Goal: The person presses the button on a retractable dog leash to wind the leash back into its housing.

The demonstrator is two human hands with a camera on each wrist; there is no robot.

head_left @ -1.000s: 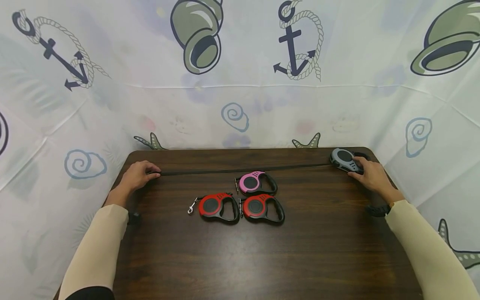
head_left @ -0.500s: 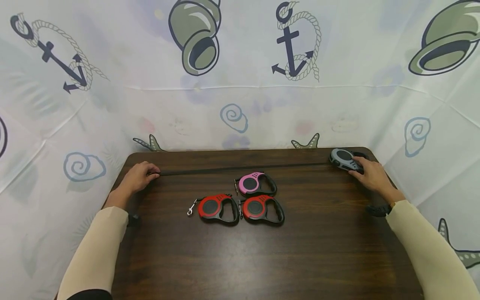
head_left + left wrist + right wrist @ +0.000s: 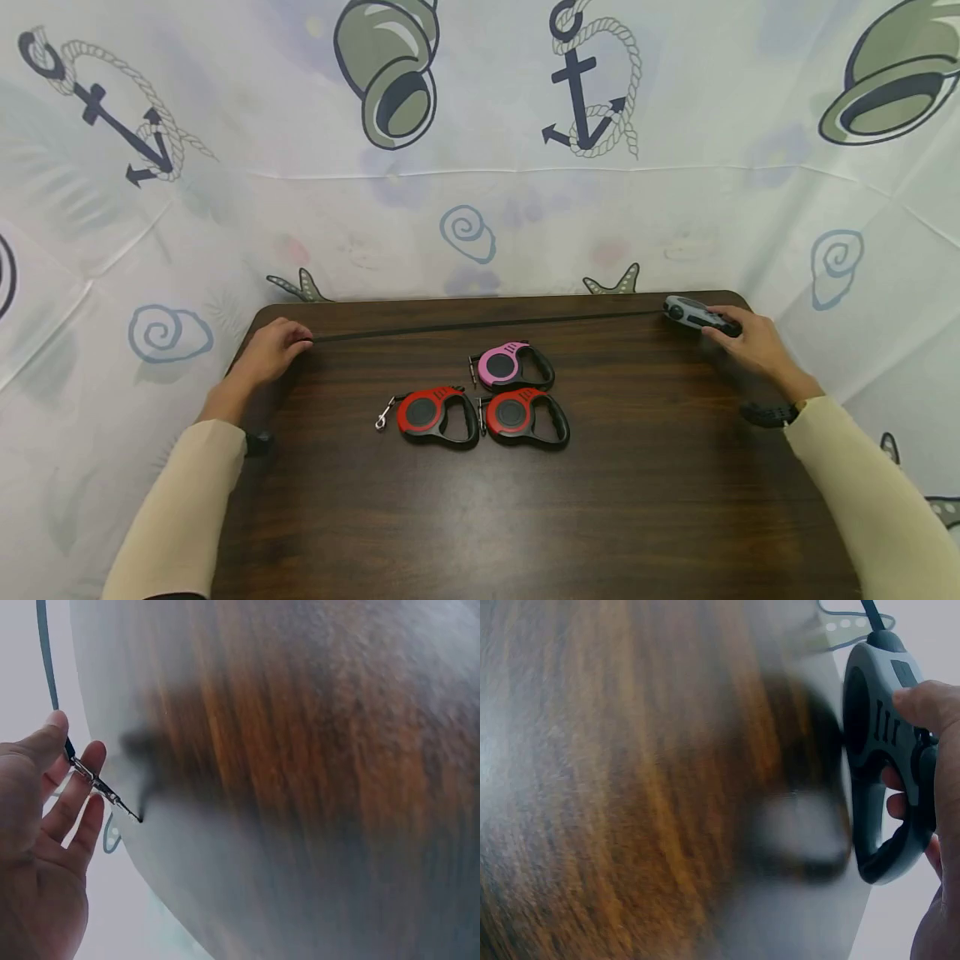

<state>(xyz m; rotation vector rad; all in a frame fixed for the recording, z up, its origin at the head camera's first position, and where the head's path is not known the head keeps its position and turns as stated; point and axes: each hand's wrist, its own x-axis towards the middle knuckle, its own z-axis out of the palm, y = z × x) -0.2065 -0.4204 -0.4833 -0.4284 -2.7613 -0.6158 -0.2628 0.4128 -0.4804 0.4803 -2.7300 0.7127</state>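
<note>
A grey retractable leash stands tilted on its edge at the far right corner of the dark wooden table. My right hand grips it, fingers through the handle and thumb on top, as the right wrist view shows on the grey leash. Its black tape runs taut across the far side of the table to my left hand. The left wrist view shows my left hand pinching the metal clip between thumb and fingers.
A pink leash lies mid-table, with two red leashes side by side just in front of it. A printed cloth with anchors and shells hangs close behind and around the table.
My right hand has tipped the grey leash up from flat onto its edge and raised it slightly. The tape now runs a bit higher, and my left hand has drawn slightly left.
</note>
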